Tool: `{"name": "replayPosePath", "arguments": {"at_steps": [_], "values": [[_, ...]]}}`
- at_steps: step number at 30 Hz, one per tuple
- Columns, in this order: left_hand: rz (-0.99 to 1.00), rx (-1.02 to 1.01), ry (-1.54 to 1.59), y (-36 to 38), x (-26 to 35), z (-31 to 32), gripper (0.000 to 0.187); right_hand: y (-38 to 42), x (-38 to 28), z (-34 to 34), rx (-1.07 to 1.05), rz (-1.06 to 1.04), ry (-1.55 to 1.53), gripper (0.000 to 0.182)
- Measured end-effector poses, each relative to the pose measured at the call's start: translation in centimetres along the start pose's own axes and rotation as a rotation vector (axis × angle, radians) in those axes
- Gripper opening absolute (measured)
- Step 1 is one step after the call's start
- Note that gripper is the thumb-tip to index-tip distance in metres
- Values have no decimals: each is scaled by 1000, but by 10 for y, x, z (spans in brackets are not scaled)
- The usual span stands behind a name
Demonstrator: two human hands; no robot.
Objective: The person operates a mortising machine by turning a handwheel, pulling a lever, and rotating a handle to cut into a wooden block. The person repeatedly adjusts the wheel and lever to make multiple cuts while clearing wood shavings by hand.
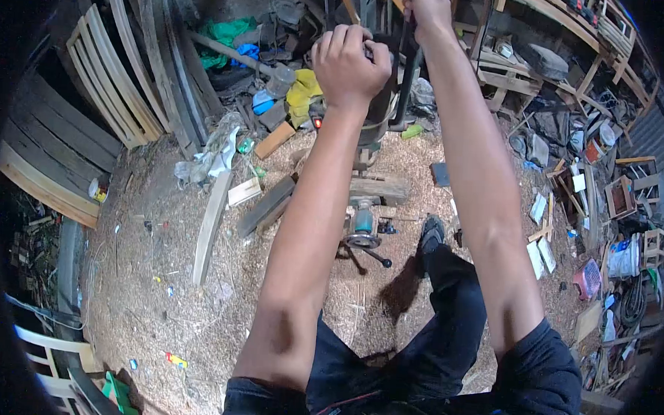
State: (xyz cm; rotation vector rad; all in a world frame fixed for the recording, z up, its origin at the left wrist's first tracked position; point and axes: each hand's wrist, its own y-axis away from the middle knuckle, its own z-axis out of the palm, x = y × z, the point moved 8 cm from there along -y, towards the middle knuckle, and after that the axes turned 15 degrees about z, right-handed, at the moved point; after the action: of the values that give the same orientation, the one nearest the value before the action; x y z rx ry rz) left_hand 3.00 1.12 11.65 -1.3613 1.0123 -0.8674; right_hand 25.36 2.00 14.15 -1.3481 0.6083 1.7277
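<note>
Both arms reach forward over a machine standing on the floor. My left hand (351, 65) is closed, its fingers bent over the top of the machine's dark upright body (381, 103). At the top edge of the view, my right hand (431, 12) is curled around a dark metal bar (408, 71), partly cut off by the frame. Lower on the machine are a green part (363, 220), a round metal handwheel (362, 241) and a lever with a black knob (386, 263). A wooden beam (380, 187) lies across behind them.
Wood shavings (146, 289) cover the floor. Curved planks (117, 75) lean at the left, and loose wood pieces (213, 225) lie near the machine. A yellow cloth (302, 97) sits behind. Cluttered scraps and a pink basket (587, 278) fill the right. My shoe (433, 233) is beside the machine.
</note>
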Motion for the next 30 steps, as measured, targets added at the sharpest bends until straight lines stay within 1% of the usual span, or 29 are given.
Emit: {"name": "replayPosePath", "arguments": {"at_steps": [3, 7, 10, 16, 22, 25, 26, 29, 30], "values": [[13, 2, -16, 4, 3, -1, 11, 4, 5, -3, -35, 9, -54, 34], [40, 40, -2, 3, 2, -1, 11, 16, 2, -6, -25, -23, -10, 36], [51, 53, 3, 5, 3, 0, 11, 26, 2, -7, -54, -26, -124, 37], [78, 81, 1, 9, 4, -1, 11, 46, 3, -11, -127, -61, -153, 37], [87, 65, -10, 13, 3, -1, 11, 81, 12, -21, -166, -78, -234, 34], [118, 56, -7, 14, 6, -1, 12, 101, 12, -28, -165, -130, -208, 33], [118, 42, -16, 14, 6, -1, 13, 105, 13, -31, -152, -113, -206, 32], [121, 43, -14, 18, 4, -1, 13, 124, 22, -40, -149, -194, -200, 31], [122, 51, -8, 19, 4, 0, 13, 126, 32, -47, -184, -183, -148, 33]]}}
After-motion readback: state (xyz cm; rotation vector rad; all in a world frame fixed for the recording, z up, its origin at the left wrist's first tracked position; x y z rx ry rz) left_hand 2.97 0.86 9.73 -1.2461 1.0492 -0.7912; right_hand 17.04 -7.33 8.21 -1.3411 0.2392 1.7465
